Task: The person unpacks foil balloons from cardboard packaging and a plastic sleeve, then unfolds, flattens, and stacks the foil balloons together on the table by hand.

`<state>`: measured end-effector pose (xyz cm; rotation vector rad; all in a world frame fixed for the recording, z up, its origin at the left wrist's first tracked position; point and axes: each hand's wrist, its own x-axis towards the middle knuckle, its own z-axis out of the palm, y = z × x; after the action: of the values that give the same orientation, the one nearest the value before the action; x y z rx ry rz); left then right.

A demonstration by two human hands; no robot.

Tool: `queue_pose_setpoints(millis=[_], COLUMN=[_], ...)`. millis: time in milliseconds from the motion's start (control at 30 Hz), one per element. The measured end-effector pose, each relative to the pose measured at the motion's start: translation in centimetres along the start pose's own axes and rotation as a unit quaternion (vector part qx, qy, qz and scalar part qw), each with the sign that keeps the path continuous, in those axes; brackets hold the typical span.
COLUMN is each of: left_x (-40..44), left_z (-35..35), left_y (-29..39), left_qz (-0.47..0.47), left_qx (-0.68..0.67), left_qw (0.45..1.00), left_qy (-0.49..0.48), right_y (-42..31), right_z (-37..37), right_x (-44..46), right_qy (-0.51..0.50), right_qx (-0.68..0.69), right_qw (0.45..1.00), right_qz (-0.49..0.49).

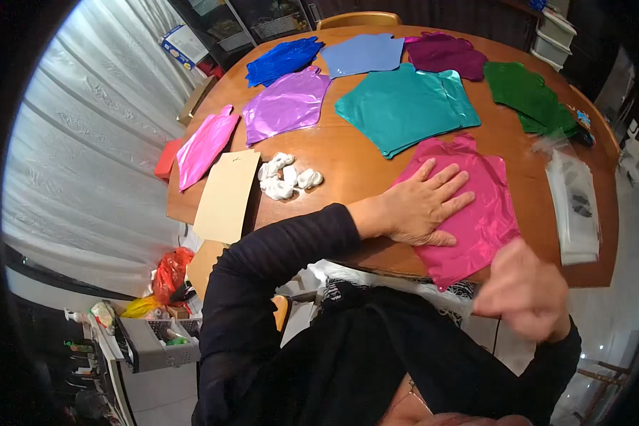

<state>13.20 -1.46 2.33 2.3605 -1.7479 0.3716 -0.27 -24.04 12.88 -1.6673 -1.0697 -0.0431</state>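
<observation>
My left hand (422, 204) lies flat with its fingers spread on a flat, shiny magenta plastic sheet (486, 184), whose exact kind I cannot make out. The sheet rests creased near the table's front edge, and its lowest corner hangs at that edge. Close to its lower right corner is my right hand (524, 292), smeared by motion; whether it grips anything does not show. Just beyond the magenta sheet lies a larger teal one (408, 106) with folded edges.
More shiny sheets lie around the wooden table (348, 170): blue (282, 60), lilac (287, 105), pink (207, 148), maroon (447, 55) and green (522, 92). Crumpled white clumps (280, 181) sit beside beige cardboard (226, 195). Clear plastic packets (574, 209) are at right.
</observation>
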Motion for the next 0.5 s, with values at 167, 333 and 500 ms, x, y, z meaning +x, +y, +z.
queue_pose_setpoints(millis=[167, 333, 500], left_x=[0.3, 0.2, 0.7], left_z=[0.1, -0.5, -4.5], left_y=[-0.1, 0.0, -2.1], left_qz=[-0.002, -0.001, -0.050], left_qx=[0.004, -0.004, -0.143], left_qw=[1.000, 1.000, 0.986], left_qy=[-0.018, -0.008, 0.068], right_y=[-3.0, -2.9, -2.7], right_z=[3.8, 5.0, 2.6], right_x=[3.2, 5.5, 7.7], right_qy=[-0.031, -0.054, -0.228], right_qx=[0.211, 0.314, 0.161], right_qw=[0.976, 0.934, 0.959], right_qz=[-0.034, -0.160, 0.049])
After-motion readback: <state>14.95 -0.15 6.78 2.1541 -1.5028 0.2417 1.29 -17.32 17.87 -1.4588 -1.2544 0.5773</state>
